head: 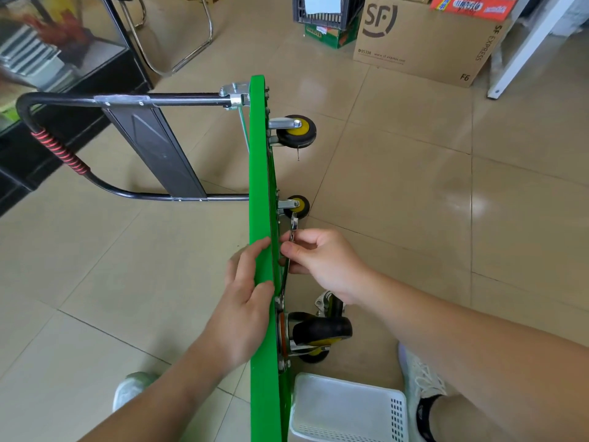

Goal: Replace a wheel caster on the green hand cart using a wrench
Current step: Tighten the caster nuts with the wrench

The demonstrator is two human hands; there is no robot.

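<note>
Early-to-mid: left hand (pixel 245 301) grips upended green cart (pixel 259 186), right hand (pixel 322 263) pinches wrench (pixel 293 225) at near caster (pixel 322 332) plate bolt, caster not yet off.

**Camera Placement: One Head-Worn View**

Single wide-angle camera, mounted at the person's head, facing forward and steeply down onto the floor (pixel 414 202). Close range: the green hand cart (pixel 259 186) runs from the bottom edge up through frame centre. A cardboard box (pixel 424 36) marks the far limit, upper right.

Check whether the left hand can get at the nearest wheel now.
Probably not directly: the left hand holds the upright cart deck, which stands between it and the nearest wheel.
</note>
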